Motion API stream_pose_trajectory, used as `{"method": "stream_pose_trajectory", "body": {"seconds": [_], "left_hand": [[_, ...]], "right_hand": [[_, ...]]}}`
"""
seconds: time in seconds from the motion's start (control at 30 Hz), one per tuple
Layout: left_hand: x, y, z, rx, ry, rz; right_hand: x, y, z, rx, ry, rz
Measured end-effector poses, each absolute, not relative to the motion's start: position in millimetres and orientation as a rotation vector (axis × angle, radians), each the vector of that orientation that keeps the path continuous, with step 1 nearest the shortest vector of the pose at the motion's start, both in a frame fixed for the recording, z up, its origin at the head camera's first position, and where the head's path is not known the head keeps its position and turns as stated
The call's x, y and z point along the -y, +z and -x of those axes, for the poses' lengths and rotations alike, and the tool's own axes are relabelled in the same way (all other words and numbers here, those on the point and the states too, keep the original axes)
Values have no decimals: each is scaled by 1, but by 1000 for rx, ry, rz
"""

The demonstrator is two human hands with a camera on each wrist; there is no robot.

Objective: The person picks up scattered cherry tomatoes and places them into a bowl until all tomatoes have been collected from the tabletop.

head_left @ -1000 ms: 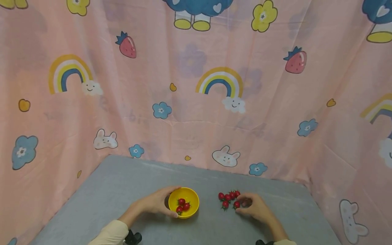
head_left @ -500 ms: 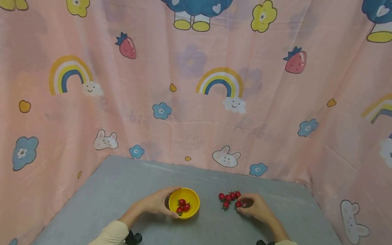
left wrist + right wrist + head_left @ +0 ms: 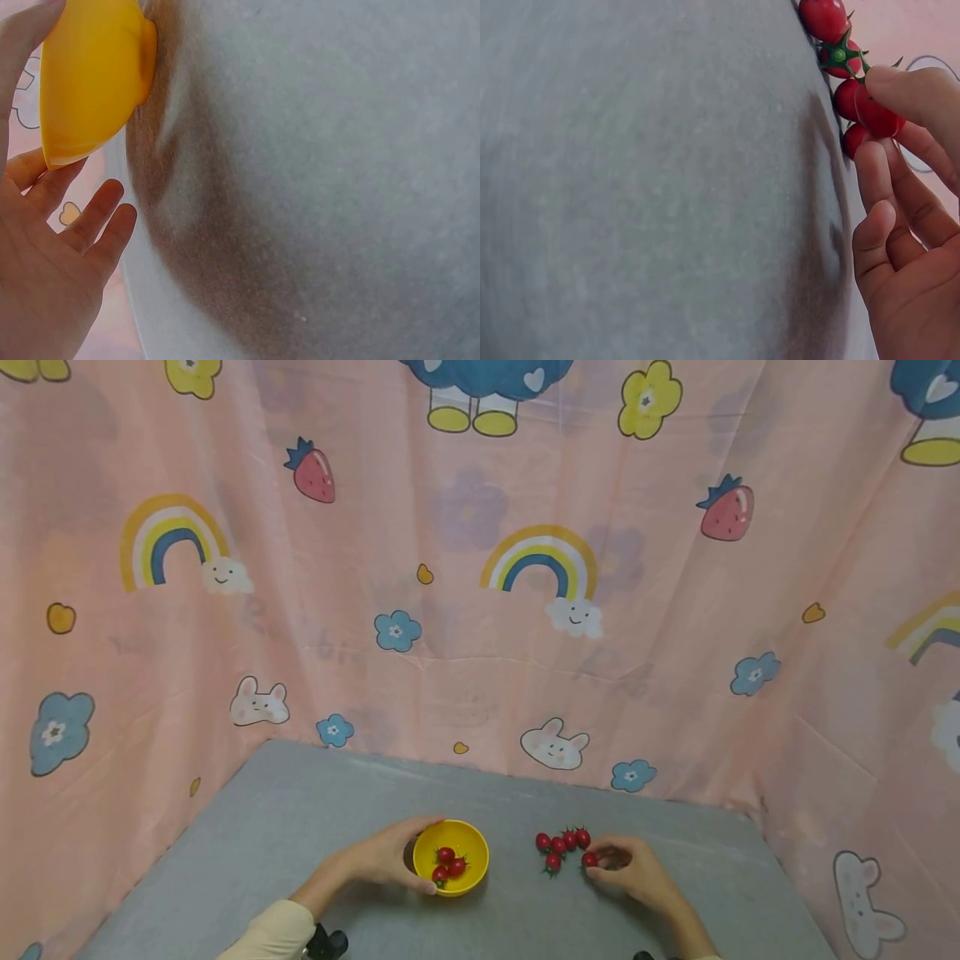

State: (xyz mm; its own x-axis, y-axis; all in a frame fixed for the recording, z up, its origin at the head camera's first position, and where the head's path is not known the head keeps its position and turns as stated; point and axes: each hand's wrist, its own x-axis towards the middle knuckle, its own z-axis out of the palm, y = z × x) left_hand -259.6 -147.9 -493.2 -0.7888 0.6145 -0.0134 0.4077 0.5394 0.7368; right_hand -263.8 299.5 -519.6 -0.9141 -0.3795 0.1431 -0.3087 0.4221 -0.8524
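My left hand [image 3: 384, 857] holds a yellow bowl [image 3: 472, 843] from its left side, thumb at the near rim and fingers at the far rim. Three red cherry tomatoes [image 3: 446, 855] lie inside it. In the left wrist view the outer wall of the bowl [image 3: 90, 82] shows, tilted in that picture, with two fingers free of it. To the right, my right hand [image 3: 636, 870] pinches one cherry tomato [image 3: 589, 859] between thumb and fingers; the right wrist view shows this tomato [image 3: 881, 116] with its green stem end by the thumb. Several more cherry tomatoes [image 3: 558, 845] lie just left of that hand.
The grey tabletop [image 3: 330, 802] stretches around the bowl and the tomatoes. A pink printed curtain [image 3: 450, 693] hangs along its back and sides. Black wrist straps [image 3: 326, 942] show at the bottom edge of the head view.
My right hand has shifted slightly right with the pinched tomato, away from the loose ones. The left hand and the bowl stay put.
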Motion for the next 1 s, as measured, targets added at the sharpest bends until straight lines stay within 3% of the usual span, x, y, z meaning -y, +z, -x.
{"method": "stream_pose_trajectory", "body": {"seconds": [0.37, 1.0], "left_hand": [[150, -495, 259, -2505, 1102, -845], [149, -493, 259, -2511, 1097, -825]], "right_hand": [[-284, -508, 262, -2584, -1564, 479], [-231, -501, 269, -2511, -1750, 598]]}}
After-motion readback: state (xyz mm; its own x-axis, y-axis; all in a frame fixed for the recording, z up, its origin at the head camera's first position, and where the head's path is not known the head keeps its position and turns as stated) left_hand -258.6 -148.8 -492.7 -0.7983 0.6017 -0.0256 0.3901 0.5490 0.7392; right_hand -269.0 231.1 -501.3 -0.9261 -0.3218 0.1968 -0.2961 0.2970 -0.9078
